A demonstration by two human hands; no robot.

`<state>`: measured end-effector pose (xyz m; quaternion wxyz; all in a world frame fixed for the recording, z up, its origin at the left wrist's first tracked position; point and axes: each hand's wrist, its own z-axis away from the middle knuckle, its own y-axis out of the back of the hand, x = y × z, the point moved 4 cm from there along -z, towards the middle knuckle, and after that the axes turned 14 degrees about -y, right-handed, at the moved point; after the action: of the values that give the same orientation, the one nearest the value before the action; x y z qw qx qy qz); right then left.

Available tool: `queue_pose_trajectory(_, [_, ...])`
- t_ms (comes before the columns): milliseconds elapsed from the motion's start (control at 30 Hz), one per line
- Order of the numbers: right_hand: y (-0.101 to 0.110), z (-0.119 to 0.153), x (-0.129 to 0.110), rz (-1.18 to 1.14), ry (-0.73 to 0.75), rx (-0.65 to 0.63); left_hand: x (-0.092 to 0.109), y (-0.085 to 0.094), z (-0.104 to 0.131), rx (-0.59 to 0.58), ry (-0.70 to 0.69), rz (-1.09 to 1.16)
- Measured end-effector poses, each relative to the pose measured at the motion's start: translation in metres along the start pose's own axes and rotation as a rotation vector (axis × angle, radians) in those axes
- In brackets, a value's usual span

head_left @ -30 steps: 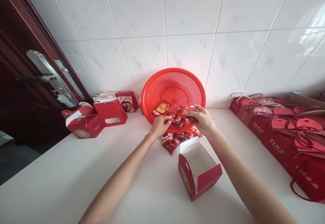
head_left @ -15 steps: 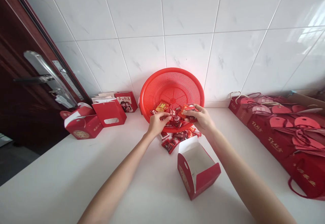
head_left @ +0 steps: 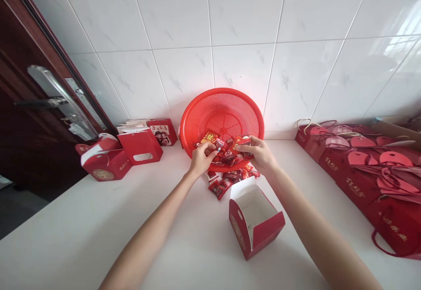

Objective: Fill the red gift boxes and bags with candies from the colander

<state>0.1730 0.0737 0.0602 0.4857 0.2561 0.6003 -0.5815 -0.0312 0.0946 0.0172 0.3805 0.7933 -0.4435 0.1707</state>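
Note:
A red plastic basket (head_left: 223, 99) is tipped on its side against the wall, with wrapped candies (head_left: 226, 155) inside its lower rim. My left hand (head_left: 201, 156) is at the basket's front left, thumb and fingers pinching a small wrapped candy (head_left: 218, 146). At the right of the opening, my right hand (head_left: 261, 154) is closed on several red and orange wrapped candies (head_left: 242, 143). More candies (head_left: 221, 187) lie on the counter below the rim. Nearer to me stands an open red gift box (head_left: 265, 233) with a white inside; its visible interior holds no candies.
Rows of red gift boxes with cord handles (head_left: 362, 180) fill the right side. On the left stand an open red box (head_left: 108, 162), a red carton with a window (head_left: 141, 147) and a picture box (head_left: 163, 133). A dark door (head_left: 39, 119) borders the white counter (head_left: 108, 220).
My left hand has shifted slightly right and now shows a candy at its fingertips. The right hand stays nearly in place with its candies. The camera view has moved a little.

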Motion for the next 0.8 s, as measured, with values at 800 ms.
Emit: queue_pose_trajectory(800, [0.0, 0.003, -0.003, 0.004, 0.002, -0.002, -0.006, 0.007, -0.001, -0.283, -0.009, -0.197])
